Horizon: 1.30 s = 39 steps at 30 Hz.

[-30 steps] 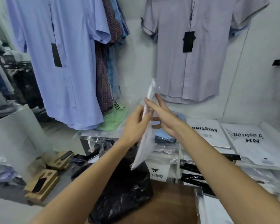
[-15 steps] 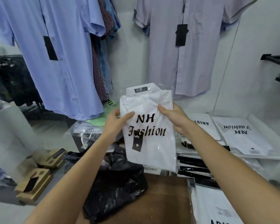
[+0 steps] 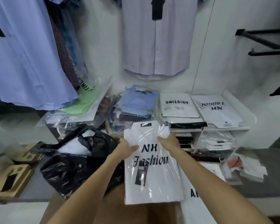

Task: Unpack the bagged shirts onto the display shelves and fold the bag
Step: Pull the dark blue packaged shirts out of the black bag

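A white packaged shirt (image 3: 152, 178) printed "NH Fashion" in clear wrap lies face up in front of me, collar end away. My left hand (image 3: 126, 150) grips its left edge and my right hand (image 3: 168, 142) grips its upper right part, thumbs on top. A crumpled black plastic bag (image 3: 74, 165) sits to the left with white packs showing at its mouth. The white display shelf (image 3: 242, 126) behind holds stacked packaged shirts, one marked "ARISTINO" (image 3: 178, 105) and one "NH Fashion" (image 3: 217, 110).
Blue folded shirts (image 3: 136, 102) and a green pack (image 3: 81, 102) lie on the shelf's left side. Lilac (image 3: 155, 46) and blue (image 3: 23, 54) shirts hang above. Another "ARISTINO" pack (image 3: 199, 206) lies under my right arm. Cardboard boxes (image 3: 11, 180) sit at far left. Black wall brackets (image 3: 265, 41) jut out at right.
The shirt pack turned from edge-on to face up, then came down from chest height to low in front of the shelf. Both hands kept hold of it.
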### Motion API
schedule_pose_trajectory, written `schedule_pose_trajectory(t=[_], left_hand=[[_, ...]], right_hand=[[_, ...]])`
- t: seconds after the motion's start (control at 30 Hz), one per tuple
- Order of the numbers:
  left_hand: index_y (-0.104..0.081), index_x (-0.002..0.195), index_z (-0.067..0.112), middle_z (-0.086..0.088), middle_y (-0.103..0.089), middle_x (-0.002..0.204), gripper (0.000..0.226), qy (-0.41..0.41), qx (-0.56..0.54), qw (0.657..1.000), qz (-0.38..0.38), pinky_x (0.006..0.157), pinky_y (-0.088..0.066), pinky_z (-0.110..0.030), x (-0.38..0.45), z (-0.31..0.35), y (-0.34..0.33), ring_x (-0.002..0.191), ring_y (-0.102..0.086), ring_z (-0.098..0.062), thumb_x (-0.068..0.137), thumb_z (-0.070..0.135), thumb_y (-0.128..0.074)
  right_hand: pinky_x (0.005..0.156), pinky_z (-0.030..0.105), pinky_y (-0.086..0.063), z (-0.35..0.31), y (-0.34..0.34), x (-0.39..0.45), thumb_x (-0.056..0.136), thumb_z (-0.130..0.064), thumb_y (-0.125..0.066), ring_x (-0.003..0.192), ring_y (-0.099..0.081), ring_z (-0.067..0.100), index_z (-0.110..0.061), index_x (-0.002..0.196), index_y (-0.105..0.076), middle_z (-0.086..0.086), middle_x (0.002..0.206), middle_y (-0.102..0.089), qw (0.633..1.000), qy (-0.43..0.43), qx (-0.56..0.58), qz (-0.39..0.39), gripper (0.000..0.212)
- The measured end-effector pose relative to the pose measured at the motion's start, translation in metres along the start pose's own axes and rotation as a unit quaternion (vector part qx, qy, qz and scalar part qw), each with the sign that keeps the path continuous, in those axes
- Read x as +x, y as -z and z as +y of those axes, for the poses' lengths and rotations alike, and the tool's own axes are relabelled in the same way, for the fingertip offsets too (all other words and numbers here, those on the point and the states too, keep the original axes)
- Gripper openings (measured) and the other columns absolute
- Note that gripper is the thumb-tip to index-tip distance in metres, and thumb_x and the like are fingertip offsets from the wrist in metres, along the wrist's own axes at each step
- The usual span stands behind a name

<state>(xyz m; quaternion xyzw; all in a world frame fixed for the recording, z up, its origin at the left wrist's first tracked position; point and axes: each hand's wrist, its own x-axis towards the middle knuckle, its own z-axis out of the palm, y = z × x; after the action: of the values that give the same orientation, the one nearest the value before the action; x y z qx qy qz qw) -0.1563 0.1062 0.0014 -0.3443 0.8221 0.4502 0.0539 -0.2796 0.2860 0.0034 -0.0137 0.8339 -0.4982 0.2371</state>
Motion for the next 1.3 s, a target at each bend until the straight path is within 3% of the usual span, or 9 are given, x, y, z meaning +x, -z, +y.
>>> schedule_pose_trajectory(t=[0.23, 0.4, 0.53, 0.6, 0.77, 0.9, 1.0, 1.13, 1.3], left_hand=[[-0.006, 0.152, -0.014, -0.023, -0.046, 0.150, 0.096, 0.067, 0.134, 0.986, -0.074, 0.109, -0.044, -0.037, 0.012, -0.044, -0.078, 0.135, -0.050, -0.035, 0.099, 0.045, -0.061], [-0.028, 0.144, -0.010, -0.016, -0.052, 0.142, 0.087, 0.104, 0.182, 0.971, -0.119, 0.099, -0.048, -0.032, 0.016, -0.070, -0.101, 0.128, -0.056, -0.030, 0.094, 0.052, -0.063], [-0.025, 0.147, -0.011, -0.017, -0.052, 0.144, 0.094, 0.109, 0.223, 0.964, -0.099, 0.104, -0.046, -0.035, 0.012, -0.084, -0.110, 0.131, -0.054, -0.031, 0.092, 0.055, -0.063], [-0.028, 0.146, -0.010, -0.017, -0.054, 0.142, 0.093, 0.106, 0.235, 0.962, -0.090, 0.104, -0.046, -0.035, 0.012, -0.084, -0.110, 0.131, -0.055, -0.030, 0.091, 0.056, -0.064], [-0.050, 0.138, 0.000, -0.011, -0.059, 0.137, 0.072, 0.076, 0.310, 0.940, -0.118, 0.094, -0.048, -0.032, 0.005, -0.072, -0.105, 0.124, -0.060, -0.027, 0.094, 0.057, -0.058], [-0.061, 0.124, 0.011, -0.006, -0.062, 0.124, 0.050, 0.037, 0.299, 0.941, -0.154, 0.087, -0.051, -0.032, -0.002, -0.038, -0.072, 0.117, -0.062, -0.025, 0.092, 0.049, -0.057], [-0.066, 0.091, 0.007, -0.006, -0.066, 0.097, 0.033, -0.032, 0.265, 0.957, -0.111, 0.075, -0.046, -0.031, -0.007, -0.004, -0.026, 0.104, -0.066, -0.027, 0.093, 0.038, -0.056], [-0.075, 0.102, 0.006, -0.012, -0.075, 0.103, 0.030, -0.137, 0.230, 0.963, 0.005, 0.087, -0.052, -0.037, -0.026, 0.017, 0.048, 0.101, -0.067, -0.030, 0.096, 0.030, -0.058], [-0.073, 0.110, 0.032, 0.004, -0.071, 0.094, 0.028, -0.126, 0.217, 0.957, 0.146, 0.077, -0.051, -0.033, -0.042, 0.002, 0.140, 0.088, -0.064, -0.018, 0.090, 0.047, -0.059]], right_hand=[[0.099, 0.037, -0.048, 0.098, -0.009, 0.003, 0.095, -0.032, -0.063, 0.126, -0.056, 0.032, -0.010, 0.159, -0.007, 0.015, 0.146, -0.050, 0.992, -0.113, -0.054, -0.024, 0.088], [0.066, 0.032, -0.048, 0.128, -0.015, -0.004, 0.096, -0.041, -0.058, 0.087, -0.068, 0.024, -0.046, 0.157, 0.002, 0.008, 0.123, -0.064, 0.978, -0.042, -0.203, 0.019, 0.085], [0.076, 0.034, -0.054, 0.143, -0.022, -0.008, 0.101, -0.044, -0.052, 0.111, -0.065, 0.022, -0.044, 0.159, -0.012, 0.004, 0.151, -0.048, 0.936, 0.017, -0.350, -0.010, 0.070], [0.090, 0.037, -0.054, 0.145, -0.023, -0.006, 0.102, -0.046, -0.046, 0.122, -0.059, 0.025, -0.038, 0.159, -0.019, 0.007, 0.148, -0.049, 0.924, 0.020, -0.381, -0.028, 0.063], [0.093, 0.035, -0.051, 0.124, -0.024, 0.000, 0.099, -0.023, -0.055, 0.130, -0.055, 0.026, -0.028, 0.159, -0.024, 0.006, 0.156, -0.042, 0.895, -0.015, -0.441, -0.069, 0.068], [0.092, 0.032, -0.053, 0.069, -0.029, -0.001, 0.094, -0.011, -0.055, 0.121, -0.062, 0.024, -0.013, 0.130, -0.062, 0.007, 0.135, -0.062, 0.844, 0.040, -0.528, -0.083, 0.037], [0.086, 0.033, -0.054, 0.017, -0.045, 0.002, 0.095, -0.027, -0.061, 0.107, -0.067, 0.025, -0.019, 0.125, -0.066, 0.007, 0.118, -0.069, 0.893, 0.155, -0.417, -0.064, 0.032], [0.078, 0.022, -0.050, -0.055, -0.077, -0.005, 0.097, -0.027, -0.063, 0.096, -0.064, 0.013, -0.024, 0.134, -0.062, -0.003, 0.114, -0.067, 0.933, 0.258, -0.203, -0.149, 0.036], [0.093, 0.045, -0.058, -0.131, -0.128, -0.020, 0.095, -0.027, -0.066, 0.094, -0.073, 0.015, -0.035, 0.129, -0.061, -0.004, 0.102, -0.074, 0.926, 0.293, -0.061, -0.231, 0.035]])
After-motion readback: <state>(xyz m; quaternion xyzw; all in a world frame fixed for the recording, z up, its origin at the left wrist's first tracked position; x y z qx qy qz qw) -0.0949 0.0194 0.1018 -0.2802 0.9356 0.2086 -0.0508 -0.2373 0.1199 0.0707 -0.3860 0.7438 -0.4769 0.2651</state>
